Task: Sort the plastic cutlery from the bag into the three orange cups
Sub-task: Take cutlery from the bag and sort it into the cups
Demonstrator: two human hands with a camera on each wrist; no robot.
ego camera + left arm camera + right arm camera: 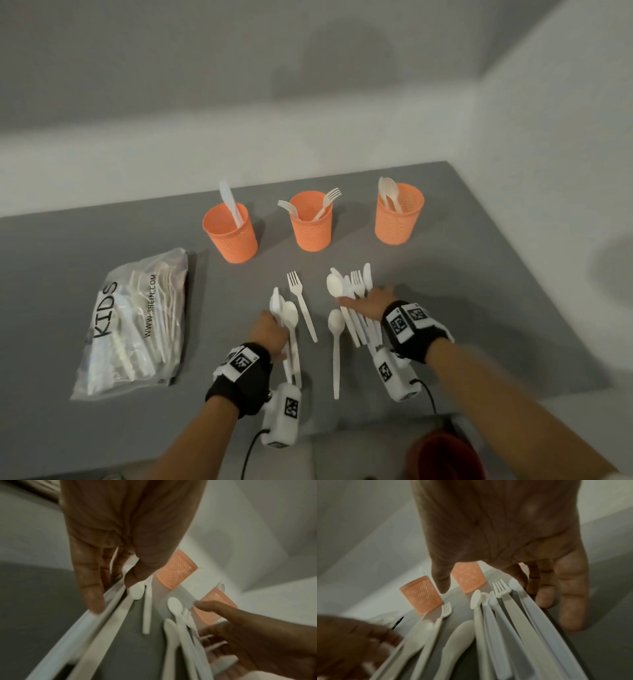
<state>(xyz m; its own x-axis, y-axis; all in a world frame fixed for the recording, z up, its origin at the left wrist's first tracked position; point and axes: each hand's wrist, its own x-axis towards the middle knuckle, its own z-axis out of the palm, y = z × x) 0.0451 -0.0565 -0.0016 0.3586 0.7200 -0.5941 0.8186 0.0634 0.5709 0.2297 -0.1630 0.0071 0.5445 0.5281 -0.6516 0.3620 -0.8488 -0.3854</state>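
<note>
Grey table (479, 246) against white wall (308, 68)

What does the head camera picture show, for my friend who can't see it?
Two hands reach over white plastic cutlery scattered on a grey table: the left hand holds a few pieces, the right hand lies flat on a pile. Behind stand three orange cups holding knife, forks and spoons; a clear bag lies left.

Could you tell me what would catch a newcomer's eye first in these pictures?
Three orange cups stand in a row at the back of the grey table, holding a knife, forks and spoons in turn. Nearer, white cutlery lies scattered between both hands; the left hand grips a few pieces, and a clear bag lies left.
</note>
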